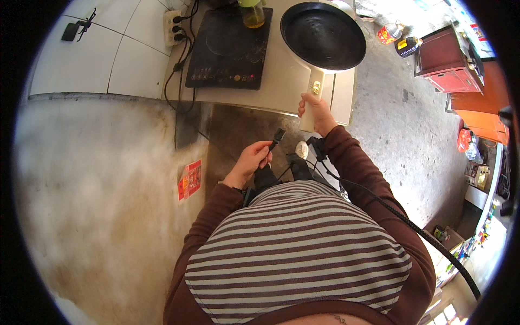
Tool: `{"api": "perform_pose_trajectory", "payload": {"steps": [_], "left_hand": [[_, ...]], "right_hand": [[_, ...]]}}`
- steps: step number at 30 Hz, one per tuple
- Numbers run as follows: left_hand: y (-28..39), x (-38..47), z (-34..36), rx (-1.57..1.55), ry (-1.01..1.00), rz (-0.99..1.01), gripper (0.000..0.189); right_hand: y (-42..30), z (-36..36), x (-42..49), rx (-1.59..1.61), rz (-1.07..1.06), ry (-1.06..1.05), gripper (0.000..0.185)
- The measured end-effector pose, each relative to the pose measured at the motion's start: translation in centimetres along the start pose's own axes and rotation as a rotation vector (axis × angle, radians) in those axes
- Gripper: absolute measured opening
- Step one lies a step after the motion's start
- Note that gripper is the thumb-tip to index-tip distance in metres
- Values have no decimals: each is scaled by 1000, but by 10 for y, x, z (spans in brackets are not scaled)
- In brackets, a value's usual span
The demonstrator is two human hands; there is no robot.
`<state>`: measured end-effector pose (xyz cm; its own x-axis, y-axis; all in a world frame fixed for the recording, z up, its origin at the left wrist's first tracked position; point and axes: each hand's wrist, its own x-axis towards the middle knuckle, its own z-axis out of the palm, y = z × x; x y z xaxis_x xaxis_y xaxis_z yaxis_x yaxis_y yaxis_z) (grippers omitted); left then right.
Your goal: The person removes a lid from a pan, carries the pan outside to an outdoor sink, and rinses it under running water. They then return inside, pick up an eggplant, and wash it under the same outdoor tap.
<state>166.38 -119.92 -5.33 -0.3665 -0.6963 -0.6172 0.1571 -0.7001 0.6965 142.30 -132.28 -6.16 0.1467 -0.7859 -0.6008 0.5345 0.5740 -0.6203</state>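
Note:
My right hand (317, 111) grips the cream handle of a frying pan (323, 35) with a black inside and a pale outside. The pan is over the right part of the counter, its handle reaching past the front edge; whether it rests there or is lifted I cannot tell. Below the counter edge, my left hand (252, 160) pinches a small black object (278, 137) with a wider blunt end. It could be a cord plug or a small brush. Left of the pan lies a black induction cooker (231, 53) with a red light lit on its panel.
A bottle of yellowish liquid (252, 16) stands on the cooker's far part. Black cords (178, 67) run from a wall power strip (172, 28) and hang over the counter edge. Two bottles (390, 33) are right of the counter, near a red cabinet (451, 65).

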Motion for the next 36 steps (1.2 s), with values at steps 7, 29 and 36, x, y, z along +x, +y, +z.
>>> {"api": "perform_pose_trajectory", "payload": {"steps": [7,29,36], "left_hand": [[0,-3,-6,-85,30,3,35],[-14,-5,11,-50,61,130,25],[-13,5,18,-13,64,151,22]], "right_hand": [[16,28,17,97,-12,38,15],[25,23,22,173,23,-23,17],[28,21,31,139,61,-54,15]]}}
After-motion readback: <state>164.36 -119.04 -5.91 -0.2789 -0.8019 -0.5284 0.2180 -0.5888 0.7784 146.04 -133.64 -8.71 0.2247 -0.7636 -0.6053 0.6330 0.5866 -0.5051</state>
